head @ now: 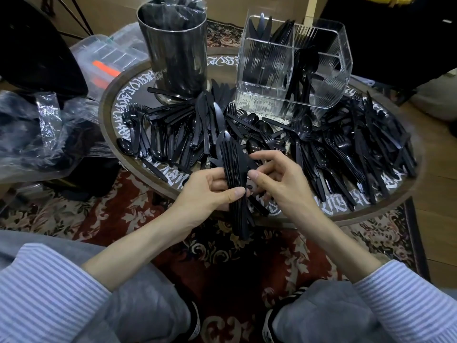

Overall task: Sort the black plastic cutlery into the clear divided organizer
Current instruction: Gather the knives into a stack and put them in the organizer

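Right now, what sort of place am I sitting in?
Probably a home living room, not a workshop: a patterned floral rug covers the floor, a low round table holds the cutlery, and cardboard boxes stand behind it.

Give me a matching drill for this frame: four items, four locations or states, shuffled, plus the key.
Items:
1. bundle of knives
2. clear organizer
3. metal canister
4. crumpled plastic bag

Places/states:
A. far left side of the round table
B. off the table, to its left
C. gripped in the left hand
D. far right side of the table, partly filled

Pairs: 1-C, 2-D, 3-A, 4-B
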